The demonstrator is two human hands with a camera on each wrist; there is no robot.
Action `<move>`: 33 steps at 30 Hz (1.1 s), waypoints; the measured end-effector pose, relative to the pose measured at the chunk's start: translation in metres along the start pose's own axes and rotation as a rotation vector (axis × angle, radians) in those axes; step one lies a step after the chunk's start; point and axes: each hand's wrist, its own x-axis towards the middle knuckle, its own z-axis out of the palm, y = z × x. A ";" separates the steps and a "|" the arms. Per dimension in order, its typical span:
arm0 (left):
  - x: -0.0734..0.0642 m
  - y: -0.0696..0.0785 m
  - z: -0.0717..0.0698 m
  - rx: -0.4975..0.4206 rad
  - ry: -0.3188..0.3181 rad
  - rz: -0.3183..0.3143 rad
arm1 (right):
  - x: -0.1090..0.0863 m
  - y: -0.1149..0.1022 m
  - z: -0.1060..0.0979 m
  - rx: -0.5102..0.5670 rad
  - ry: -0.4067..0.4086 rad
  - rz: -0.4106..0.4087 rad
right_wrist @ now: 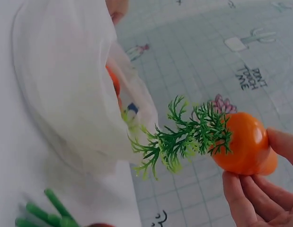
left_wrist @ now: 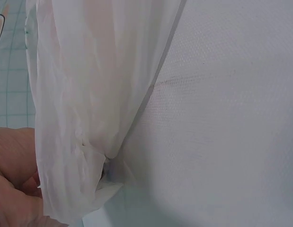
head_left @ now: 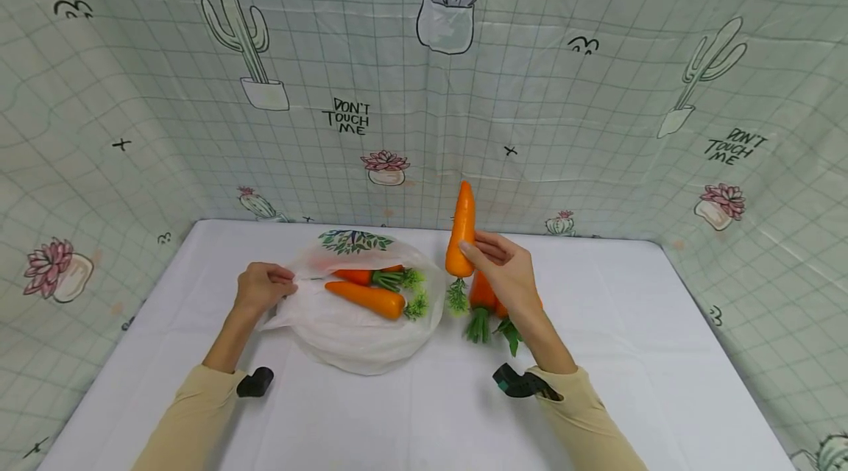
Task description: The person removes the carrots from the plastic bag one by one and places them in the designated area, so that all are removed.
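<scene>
My right hand (head_left: 506,268) pinches an orange carrot (head_left: 461,228) near its thick end, tip up and green leafy top hanging down. In the right wrist view, the thumb and fingers press either side of the carrot (right_wrist: 245,144), its leaves toward the bag. My left hand (head_left: 261,291) grips the left edge of a white plastic bag (head_left: 344,342); the left wrist view has the gathered bag (left_wrist: 89,94) over part of that hand (left_wrist: 13,175). Inside the bag's opening lie a carrot (head_left: 371,299) and a redder carrot with green stems (head_left: 354,277), partly covered.
Below my right hand lie an orange-red carrot (head_left: 482,294) with cut green stems and another leafy-topped vegetable (head_left: 510,335), partly hidden by the wrist. A white cloth covers the table (head_left: 397,427). Behind it hangs a grid-patterned curtain (head_left: 298,37) with cactus drawings.
</scene>
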 end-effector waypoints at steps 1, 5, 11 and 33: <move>0.000 -0.001 0.001 0.000 0.004 0.004 | 0.000 0.001 -0.003 -0.002 0.004 0.007; 0.000 0.000 0.002 -0.004 0.015 0.000 | -0.001 0.006 -0.016 -0.007 0.018 0.043; 0.001 -0.001 0.001 -0.009 -0.007 -0.003 | -0.003 0.013 -0.033 -0.006 0.051 0.081; 0.000 -0.002 0.003 -0.008 0.003 -0.014 | -0.011 0.037 -0.093 -0.052 0.110 0.144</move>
